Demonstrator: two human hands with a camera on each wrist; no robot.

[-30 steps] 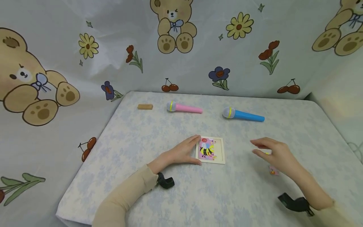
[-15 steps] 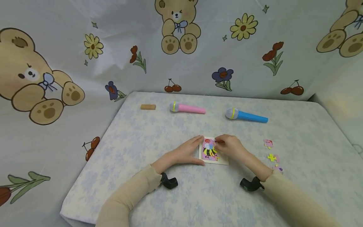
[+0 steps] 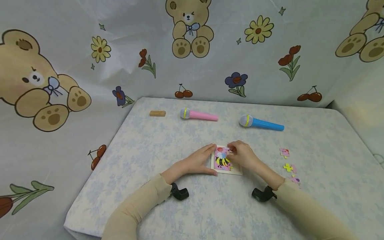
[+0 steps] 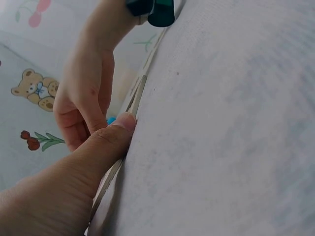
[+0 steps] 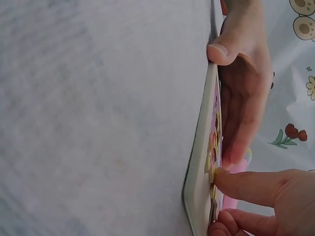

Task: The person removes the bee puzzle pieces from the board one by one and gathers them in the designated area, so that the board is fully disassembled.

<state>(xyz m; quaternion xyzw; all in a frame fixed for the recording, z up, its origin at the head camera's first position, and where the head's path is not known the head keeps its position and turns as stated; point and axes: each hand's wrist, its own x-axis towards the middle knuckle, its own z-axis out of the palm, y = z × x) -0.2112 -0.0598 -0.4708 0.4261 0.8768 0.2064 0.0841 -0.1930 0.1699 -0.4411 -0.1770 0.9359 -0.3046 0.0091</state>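
Note:
A small square jigsaw puzzle board (image 3: 220, 172) with a pale rim lies on the table, a bee picture filling its left part. My left hand (image 3: 196, 161) holds the board by its left side, thumb at the near corner and fingers at the far one. In the left wrist view the left thumb (image 4: 106, 145) presses the board's edge. My right hand (image 3: 244, 156) is over the board's right part, pinching a puzzle piece (image 5: 213, 202) at the picture's edge. That piece is mostly hidden by the fingers. Several loose puzzle pieces (image 3: 289, 167) lie to the right of the board.
Toward the back of the table (image 3: 180, 213) lie a pink toy microphone (image 3: 199, 115), a blue toy microphone (image 3: 261, 123) and a small wooden block (image 3: 157, 113). A bear-print cloth (image 3: 135, 33) hangs behind the table.
My right hand has come left from the loose pieces to the board with a puzzle piece, then stayed almost still there. The left hand keeps its hold. The head view has shifted slightly.

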